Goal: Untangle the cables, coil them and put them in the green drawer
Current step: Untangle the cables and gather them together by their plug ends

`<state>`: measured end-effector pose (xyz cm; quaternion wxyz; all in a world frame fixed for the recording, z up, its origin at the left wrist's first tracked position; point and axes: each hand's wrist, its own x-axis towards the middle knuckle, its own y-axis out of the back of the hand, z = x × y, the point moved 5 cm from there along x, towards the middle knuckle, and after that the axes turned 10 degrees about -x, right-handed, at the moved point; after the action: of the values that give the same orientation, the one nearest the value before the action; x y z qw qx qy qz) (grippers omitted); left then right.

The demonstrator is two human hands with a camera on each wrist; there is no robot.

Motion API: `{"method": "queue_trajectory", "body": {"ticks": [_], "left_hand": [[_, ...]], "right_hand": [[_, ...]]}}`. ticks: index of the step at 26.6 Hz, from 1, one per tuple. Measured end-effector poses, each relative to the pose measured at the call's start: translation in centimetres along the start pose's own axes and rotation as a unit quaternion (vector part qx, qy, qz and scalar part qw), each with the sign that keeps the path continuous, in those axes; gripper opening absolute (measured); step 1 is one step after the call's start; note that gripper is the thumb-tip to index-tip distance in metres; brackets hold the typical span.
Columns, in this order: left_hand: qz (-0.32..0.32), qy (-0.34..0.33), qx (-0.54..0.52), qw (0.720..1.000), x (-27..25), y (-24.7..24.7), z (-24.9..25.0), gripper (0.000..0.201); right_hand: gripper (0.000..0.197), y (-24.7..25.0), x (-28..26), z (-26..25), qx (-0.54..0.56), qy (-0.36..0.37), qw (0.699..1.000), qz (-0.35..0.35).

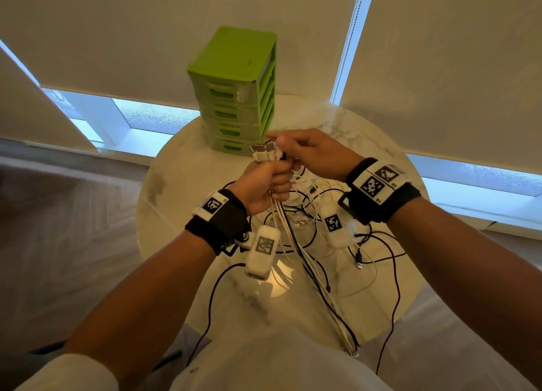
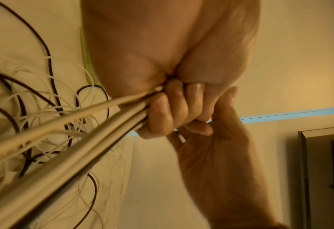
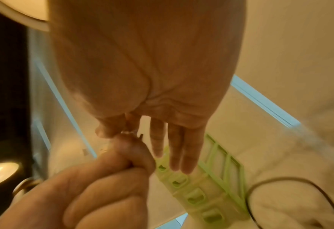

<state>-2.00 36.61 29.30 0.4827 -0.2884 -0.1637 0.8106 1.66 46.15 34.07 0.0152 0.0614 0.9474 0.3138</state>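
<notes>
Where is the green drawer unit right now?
In the head view the green drawer unit stands at the far edge of the round table, just beyond both hands, all drawers closed.

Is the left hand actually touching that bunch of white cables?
Touching. In the left wrist view the left hand has its fingers curled tightly round the white cables; the head view shows the same fist grip.

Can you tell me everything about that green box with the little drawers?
The green drawer unit looks like bright plastic. It stands upright at the far edge of the round marble table, in front of the window blinds. It has four stacked drawers with paler, see-through fronts and slot handles, all shut. Its side is open ribs. Neither hand touches it.
</notes>
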Motion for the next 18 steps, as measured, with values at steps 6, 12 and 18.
{"method": "queue_trajectory", "body": {"ticks": [6,12,18], "left_hand": [[-0.003,-0.054,-0.085,0.995,-0.5,2.0,1.4,0.034],[0.002,-0.052,-0.117,0.992,-1.1,3.8,3.1,0.033],[0.124,-0.044,0.003,0.991,0.3,5.4,1.4,0.02]], "right_hand": [[0.026,-5.9,-3.4,5.9,0.037,-0.157,0.965,-0.208],[0.01,-5.6,-4.4,11.1,-0.189,-0.178,0.951,-0.167],[0.01,-2.4,-3.1,6.4,-0.01,-0.12,0.993,0.016]]}}
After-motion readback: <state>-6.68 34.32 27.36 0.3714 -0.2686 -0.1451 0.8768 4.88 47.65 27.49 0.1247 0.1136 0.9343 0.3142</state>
